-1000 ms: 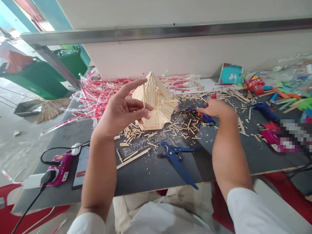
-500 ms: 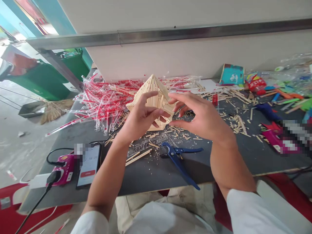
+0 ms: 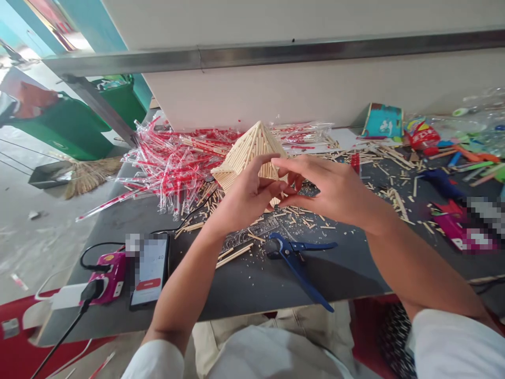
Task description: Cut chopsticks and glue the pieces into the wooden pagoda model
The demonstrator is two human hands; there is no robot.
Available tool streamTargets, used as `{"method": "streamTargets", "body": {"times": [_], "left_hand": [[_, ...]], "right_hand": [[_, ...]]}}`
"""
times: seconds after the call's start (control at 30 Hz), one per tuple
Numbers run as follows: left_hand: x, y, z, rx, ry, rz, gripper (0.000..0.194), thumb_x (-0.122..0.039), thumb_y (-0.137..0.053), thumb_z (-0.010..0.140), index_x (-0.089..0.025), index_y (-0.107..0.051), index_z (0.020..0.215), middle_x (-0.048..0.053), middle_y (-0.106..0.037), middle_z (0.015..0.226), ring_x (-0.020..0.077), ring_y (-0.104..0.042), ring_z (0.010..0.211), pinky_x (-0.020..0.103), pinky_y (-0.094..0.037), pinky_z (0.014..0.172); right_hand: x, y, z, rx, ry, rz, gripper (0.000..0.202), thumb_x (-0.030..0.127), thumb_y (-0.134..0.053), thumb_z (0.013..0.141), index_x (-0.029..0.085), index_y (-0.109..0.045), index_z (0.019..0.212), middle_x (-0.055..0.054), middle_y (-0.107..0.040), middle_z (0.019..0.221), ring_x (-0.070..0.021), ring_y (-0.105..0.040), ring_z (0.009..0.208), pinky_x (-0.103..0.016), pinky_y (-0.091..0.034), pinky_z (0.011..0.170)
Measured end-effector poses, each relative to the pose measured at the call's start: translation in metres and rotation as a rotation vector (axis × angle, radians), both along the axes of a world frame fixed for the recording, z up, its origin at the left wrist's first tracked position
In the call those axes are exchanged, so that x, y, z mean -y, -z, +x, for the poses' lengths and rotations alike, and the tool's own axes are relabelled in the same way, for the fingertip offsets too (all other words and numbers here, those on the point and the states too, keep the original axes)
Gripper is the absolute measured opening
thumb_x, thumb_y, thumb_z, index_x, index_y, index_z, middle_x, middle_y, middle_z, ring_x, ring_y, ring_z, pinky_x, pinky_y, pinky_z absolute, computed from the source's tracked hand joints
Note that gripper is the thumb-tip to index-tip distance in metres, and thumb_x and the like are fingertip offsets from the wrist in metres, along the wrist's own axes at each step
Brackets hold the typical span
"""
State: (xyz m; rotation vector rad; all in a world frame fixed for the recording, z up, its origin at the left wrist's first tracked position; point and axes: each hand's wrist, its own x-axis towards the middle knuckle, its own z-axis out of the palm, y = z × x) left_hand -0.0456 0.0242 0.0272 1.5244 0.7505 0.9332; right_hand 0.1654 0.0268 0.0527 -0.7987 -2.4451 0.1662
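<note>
A peaked model of pale wooden sticks (image 3: pixel 256 142) stands on the dark table, its lower part partly hidden behind my hands. In front of it, my left hand (image 3: pixel 252 197) and my right hand (image 3: pixel 325 189) meet at the fingertips. The thumb and fingers of my left hand are bent together. My right hand's fingers curl in against them, thumb below. Anything small between the fingertips is hidden. Just below lie a blue-handled cutter (image 3: pixel 294 263), a clear ruler (image 3: pixel 252 231) and a few loose sticks (image 3: pixel 234 255).
Red-and-clear plastic wrappers (image 3: pixel 169 168) heap up at the back left. Stick offcuts (image 3: pixel 396 202) litter the right side. A phone (image 3: pixel 152 268) and a pink power strip (image 3: pixel 110 273) with cables lie at the left edge. A metal rail (image 3: pixel 276 55) crosses the wall behind.
My hands, apart and with fingers spread half a second ago, have come together at the fingertips. The whole view has shifted slightly; the table items stay in place.
</note>
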Motion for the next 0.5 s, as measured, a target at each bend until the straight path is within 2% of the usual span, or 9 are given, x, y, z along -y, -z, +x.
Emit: {"method": "streamTargets", "body": {"times": [0.17,0.27,0.37,0.43,0.5], "left_hand": [[-0.003,0.000,0.001,-0.106,-0.022,0.024,0.052,-0.026,-0.060,0.096,-0.021,-0.040,0.144,0.005,-0.074,0.092,0.0164,-0.075,0.081,0.022,-0.056,0.056],[-0.003,-0.003,-0.006,-0.222,-0.090,0.062,0.049,-0.034,-0.063,0.097,-0.019,-0.046,0.140,0.003,-0.074,0.082,0.0151,-0.073,0.069,0.023,-0.054,0.053],[-0.004,-0.009,-0.016,-0.403,-0.206,0.185,0.027,-0.040,-0.062,0.097,-0.016,-0.065,0.109,0.003,-0.073,0.074,0.0126,-0.068,0.060,0.024,-0.051,0.054],[-0.006,-0.011,-0.021,-0.506,-0.324,0.288,0.025,-0.039,-0.061,0.096,-0.016,-0.068,0.090,0.004,-0.073,0.072,0.0122,-0.066,0.060,0.025,-0.048,0.056],[-0.011,-0.010,-0.022,-0.588,-0.491,0.398,0.022,-0.036,-0.062,0.095,-0.017,-0.068,0.083,0.003,-0.073,0.072,0.0124,-0.063,0.061,0.026,-0.047,0.059]], "right_hand": [[-0.010,-0.007,0.003,0.103,-0.086,-0.001,0.054,0.032,-0.070,0.096,0.026,-0.051,0.146,-0.008,-0.064,0.133,-0.0269,-0.066,0.114,-0.044,-0.058,0.097],[-0.020,-0.010,0.009,0.171,-0.087,0.030,0.054,0.037,-0.068,0.097,0.026,-0.050,0.147,-0.008,-0.063,0.129,-0.0249,-0.068,0.102,-0.045,-0.057,0.094],[-0.034,-0.010,0.015,0.184,0.008,0.115,0.053,0.041,-0.067,0.097,0.025,-0.051,0.146,-0.010,-0.061,0.132,-0.0229,-0.067,0.093,-0.045,-0.056,0.095],[-0.046,-0.006,0.017,0.162,0.050,0.153,0.054,0.044,-0.068,0.096,0.025,-0.052,0.145,-0.012,-0.059,0.133,-0.0243,-0.067,0.097,-0.044,-0.056,0.094],[-0.056,-0.002,0.017,0.149,0.075,0.169,0.056,0.047,-0.068,0.096,0.026,-0.052,0.145,-0.011,-0.058,0.131,-0.0254,-0.066,0.101,-0.043,-0.057,0.090]]}}
